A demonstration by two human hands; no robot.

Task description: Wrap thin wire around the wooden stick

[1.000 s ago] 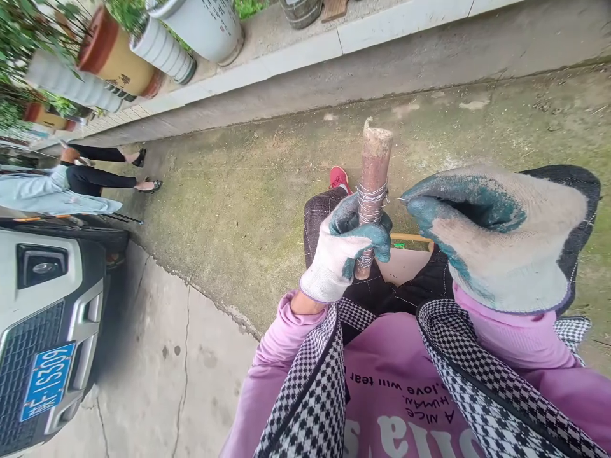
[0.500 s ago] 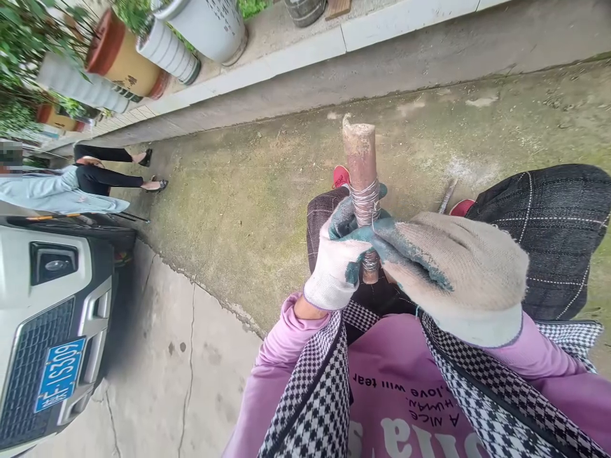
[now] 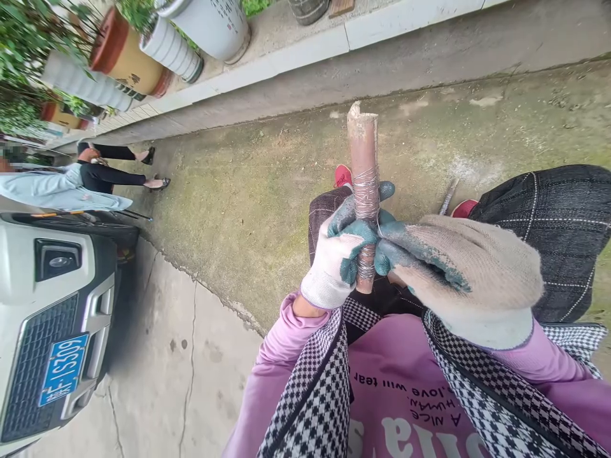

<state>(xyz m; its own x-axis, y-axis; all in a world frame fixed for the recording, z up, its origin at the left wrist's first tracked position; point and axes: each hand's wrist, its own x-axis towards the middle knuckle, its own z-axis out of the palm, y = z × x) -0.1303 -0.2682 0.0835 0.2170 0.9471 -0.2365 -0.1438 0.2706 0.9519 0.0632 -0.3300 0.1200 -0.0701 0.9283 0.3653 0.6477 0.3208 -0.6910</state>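
Observation:
A reddish-brown wooden stick (image 3: pixel 363 143) with a broken, splintered upper end stands nearly upright over my lap. Thin silvery wire (image 3: pixel 366 191) is wound round it in many loops, above and below my fingers. My left hand (image 3: pixel 341 245), in a white glove with green coating, is wrapped round the stick at its middle. On the stick's right side my right hand (image 3: pixel 443 267), gloved the same way, pinches the wire between thumb and fingers. A short loop of wire shows at its fingertips; the rest is hidden by the glove.
Beyond my knees a low tiled ledge (image 3: pixel 305 60) carries several potted plants (image 3: pixel 205 28). At the left a white car (image 3: pixel 62 305) stands on concrete, and a person (image 3: pixel 62 181) in light blue is beside it. A thin stick (image 3: pixel 449 196) lies near my right shoe.
The stick has tilted a little and shows more of its upper end. My right hand has moved from across the stick's front to its right side, drawing the wire.

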